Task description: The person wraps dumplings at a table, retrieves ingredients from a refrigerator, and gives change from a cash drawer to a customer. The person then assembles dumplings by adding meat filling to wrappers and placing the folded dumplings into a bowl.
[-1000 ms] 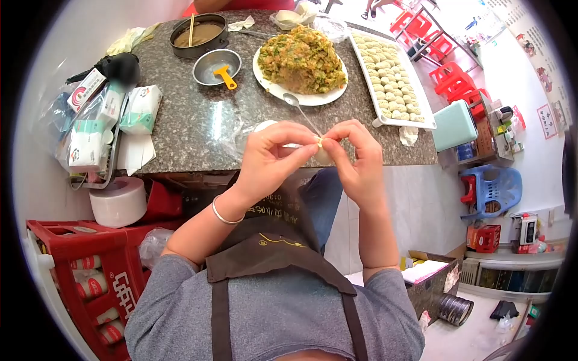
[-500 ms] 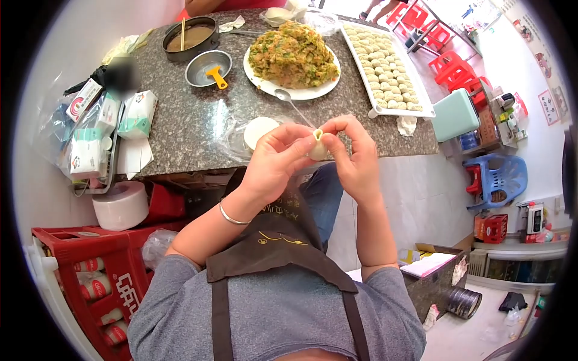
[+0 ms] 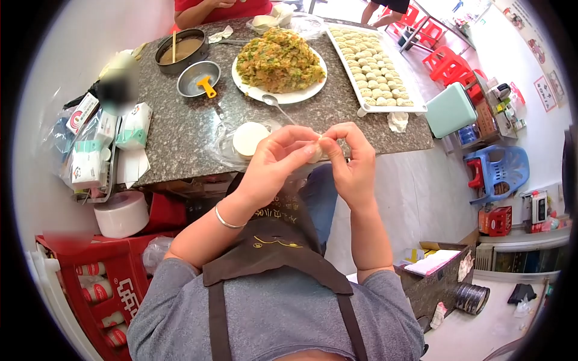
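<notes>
Near the table's front edge, my left hand (image 3: 282, 157) and my right hand (image 3: 349, 157) meet, thumbs and index fingers pinched on a small pale dumpling (image 3: 315, 155), which the fingers partly cover. Behind them a metal spoon (image 3: 271, 101) leans on a white plate (image 3: 289, 98) heaped with chopped filling (image 3: 280, 63). Left of my hands, a stack of round white wrappers (image 3: 250, 138) lies on clear plastic. At the back right is a white tray (image 3: 394, 109) with rows of shaped dumplings (image 3: 373, 69).
A metal bowl (image 3: 191, 80) with an orange-handled scraper (image 3: 208, 88) and a round dark pan (image 3: 180, 51) with chopsticks stand back left. Tissue packs (image 3: 133, 126) lie at the left edge. Across the table sits a person in red (image 3: 226, 11). Red crates (image 3: 90, 253) are below left.
The dumpling's open top, visible half a second ago, is now pinched between my fingertips. The view has shifted, showing more of the person in red and of another person's legs at the back.
</notes>
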`<state>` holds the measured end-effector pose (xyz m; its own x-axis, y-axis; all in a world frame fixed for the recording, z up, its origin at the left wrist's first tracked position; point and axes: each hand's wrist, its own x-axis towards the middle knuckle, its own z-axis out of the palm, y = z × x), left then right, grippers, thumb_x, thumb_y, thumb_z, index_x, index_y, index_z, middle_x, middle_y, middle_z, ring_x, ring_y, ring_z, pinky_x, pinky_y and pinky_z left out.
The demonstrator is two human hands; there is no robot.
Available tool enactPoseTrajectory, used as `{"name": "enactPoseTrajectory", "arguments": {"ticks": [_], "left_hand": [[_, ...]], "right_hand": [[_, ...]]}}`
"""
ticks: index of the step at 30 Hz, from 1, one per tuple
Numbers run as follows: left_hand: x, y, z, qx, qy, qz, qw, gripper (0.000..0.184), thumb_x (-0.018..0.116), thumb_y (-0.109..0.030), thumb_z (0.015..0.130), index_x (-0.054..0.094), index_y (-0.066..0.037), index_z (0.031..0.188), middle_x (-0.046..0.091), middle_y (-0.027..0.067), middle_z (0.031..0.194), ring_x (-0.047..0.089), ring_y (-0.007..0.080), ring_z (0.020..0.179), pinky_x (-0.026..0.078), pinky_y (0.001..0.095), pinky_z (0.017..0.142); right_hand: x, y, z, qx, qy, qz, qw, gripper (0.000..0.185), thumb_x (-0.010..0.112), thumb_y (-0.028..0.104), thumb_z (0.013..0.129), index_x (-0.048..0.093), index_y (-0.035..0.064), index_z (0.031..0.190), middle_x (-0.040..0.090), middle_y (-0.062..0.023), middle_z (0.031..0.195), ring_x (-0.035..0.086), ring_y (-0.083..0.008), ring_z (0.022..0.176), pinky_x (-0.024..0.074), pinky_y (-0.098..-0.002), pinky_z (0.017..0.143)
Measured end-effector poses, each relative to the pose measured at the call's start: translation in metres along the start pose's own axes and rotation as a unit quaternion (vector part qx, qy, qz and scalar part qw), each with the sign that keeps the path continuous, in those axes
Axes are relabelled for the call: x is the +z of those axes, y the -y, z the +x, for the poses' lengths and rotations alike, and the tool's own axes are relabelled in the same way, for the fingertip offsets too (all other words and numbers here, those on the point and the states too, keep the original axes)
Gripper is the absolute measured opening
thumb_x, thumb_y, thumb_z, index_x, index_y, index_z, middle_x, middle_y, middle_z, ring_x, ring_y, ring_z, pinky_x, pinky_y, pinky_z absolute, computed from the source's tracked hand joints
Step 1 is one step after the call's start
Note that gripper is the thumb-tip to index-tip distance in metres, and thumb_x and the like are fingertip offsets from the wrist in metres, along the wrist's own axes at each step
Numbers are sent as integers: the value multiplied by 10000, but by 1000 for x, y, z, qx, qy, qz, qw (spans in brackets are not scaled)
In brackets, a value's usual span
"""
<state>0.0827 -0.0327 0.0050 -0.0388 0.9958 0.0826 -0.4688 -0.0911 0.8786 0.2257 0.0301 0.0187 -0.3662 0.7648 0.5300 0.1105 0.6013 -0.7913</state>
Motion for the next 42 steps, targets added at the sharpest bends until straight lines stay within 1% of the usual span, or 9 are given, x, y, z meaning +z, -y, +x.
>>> {"name": "enactPoseTrajectory", "arguments": {"ticks": [7,15,21,26,28,31,34,36,42], "left_hand": [[6,6,6,-44,53,-33,997,261,569,-84,880,555,-22,1134,597,60,1062,571,118,959,452,268,858],[31,17,32,-177,65,-122,974,337,495,-215,933,514,8,1186,598,104,1099,610,245,996,512,295,847],[46,30,59,-228,38,-106,967,341,490,-226,937,516,2,1190,600,105,1108,628,232,958,529,261,792],[44,39,86,-209,-25,-28,977,466,536,-136,907,338,-53,1321,610,121,1029,629,164,899,537,271,749],[43,43,99,-216,-39,-14,976,481,533,-137,909,315,-60,1331,607,122,1038,627,171,908,538,276,749],[37,52,122,-248,-28,-3,968,526,523,-135,914,250,-76,1359,587,158,1083,618,222,945,533,302,777],[38,56,144,-272,-41,-40,960,519,492,-115,923,231,-66,1369,544,232,1146,611,279,968,520,326,818],[38,55,162,-288,-40,-45,956,512,491,-116,924,238,-58,1365,540,229,1153,611,276,970,520,326,818],[49,15,207,-279,-135,-80,947,445,503,-128,919,320,-17,1309,550,192,1128,619,236,929,539,312,775]], "right_hand": [[-16,-20,-4,1,-6,73,997,66,601,74,810,582,11,818,576,-89,789,569,-196,734,439,-280,690],[-62,-35,-3,88,-4,189,978,48,595,31,821,612,-8,845,609,-53,852,565,-134,792,441,-250,729],[-89,-75,-4,21,-20,157,987,102,662,14,760,643,-9,857,621,-73,850,574,-159,808,454,-275,742],[-102,-76,29,40,115,47,991,331,709,95,718,608,55,1030,623,-90,947,580,-219,911,435,-336,828],[-97,-99,37,-26,189,-17,981,364,729,154,704,611,78,1040,611,-96,996,542,-280,998,386,-389,908],[-114,-131,65,19,201,9,979,359,737,175,697,619,84,1024,612,-100,996,547,-271,992,390,-382,904],[-158,-160,95,125,53,-87,987,328,751,105,670,637,48,973,633,-63,963,592,-170,890,455,-313,800],[-195,-176,116,254,-39,-12,966,280,721,95,720,617,25,970,638,-54,954,594,-136,851,462,-280,770],[-251,-239,146,303,-252,36,918,266,689,132,765,599,11,984,655,-56,893,609,-124,851,480,-278,724]]}}
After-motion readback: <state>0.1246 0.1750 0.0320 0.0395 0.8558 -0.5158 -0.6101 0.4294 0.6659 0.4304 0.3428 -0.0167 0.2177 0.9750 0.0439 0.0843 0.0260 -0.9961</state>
